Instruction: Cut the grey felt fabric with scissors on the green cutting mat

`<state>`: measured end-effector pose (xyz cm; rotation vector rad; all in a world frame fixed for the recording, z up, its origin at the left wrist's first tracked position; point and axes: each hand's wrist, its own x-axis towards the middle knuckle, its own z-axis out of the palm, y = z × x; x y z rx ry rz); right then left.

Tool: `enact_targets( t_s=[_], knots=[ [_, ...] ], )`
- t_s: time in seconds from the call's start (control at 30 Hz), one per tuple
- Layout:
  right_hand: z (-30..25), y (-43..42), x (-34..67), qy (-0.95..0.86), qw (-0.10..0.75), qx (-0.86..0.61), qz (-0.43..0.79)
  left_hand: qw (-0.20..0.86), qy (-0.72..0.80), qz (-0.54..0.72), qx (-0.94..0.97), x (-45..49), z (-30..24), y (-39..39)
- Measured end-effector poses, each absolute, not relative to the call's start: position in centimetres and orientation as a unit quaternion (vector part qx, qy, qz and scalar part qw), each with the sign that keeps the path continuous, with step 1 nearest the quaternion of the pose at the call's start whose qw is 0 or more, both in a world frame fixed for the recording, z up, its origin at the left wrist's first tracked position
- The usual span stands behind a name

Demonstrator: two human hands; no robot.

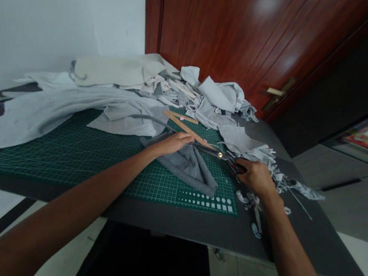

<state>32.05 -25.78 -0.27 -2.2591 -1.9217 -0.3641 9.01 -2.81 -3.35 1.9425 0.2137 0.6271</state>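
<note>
While the black-handled shears [240, 167] are gripped at their finger loops by the right hand [255, 174], their blades are pointed towards the left hand [174, 142], whose fingertips are placed just beside the tips; should the blades be pushed forward or closed without a look, a finger could be nicked. The dark grey fabric piece [188, 169] is spread on the green cutting mat [81, 150], beneath and in front of the left hand; whether its edge is pinched or merely pressed there cannot be told, since the fingers' undersides are hidden; if it is only lightly pressed, the cloth could be dragged or creased by the blades, and a crooked edge left. How far the blades are parted cannot be made out either; a wooden ruler [191, 131] is laid close along them, so its near end could be knocked or caught if the shears were swung. By the right hand, pale fabric scraps [242, 137] are heaped beside the blades and handles; a loose strip could be snagged by the shears if the wrist were turned outward.
</note>
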Motion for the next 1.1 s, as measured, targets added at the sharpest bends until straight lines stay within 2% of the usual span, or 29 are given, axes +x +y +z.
enact_targets(
  t_s=[0.47, 0.7, 1.1],
  knots=[
    [-0.3, -25.7, 31.7, -0.648, 0.068, -0.75, -0.111, 0.545, 0.12, 0.264, 0.787, 9.1, -3.2, -2.6],
    [-0.5, -25.5, 31.3, -0.647, 0.05, -0.75, -0.13, 0.545, 0.164, 0.2, 0.798, 8.3, -2.5, -2.3],
    [-1.0, -25.2, 31.8, -0.653, 0.06, -0.747, -0.11, 0.555, 0.177, 0.178, 0.793, 7.9, -2.5, -1.5]
  ],
)
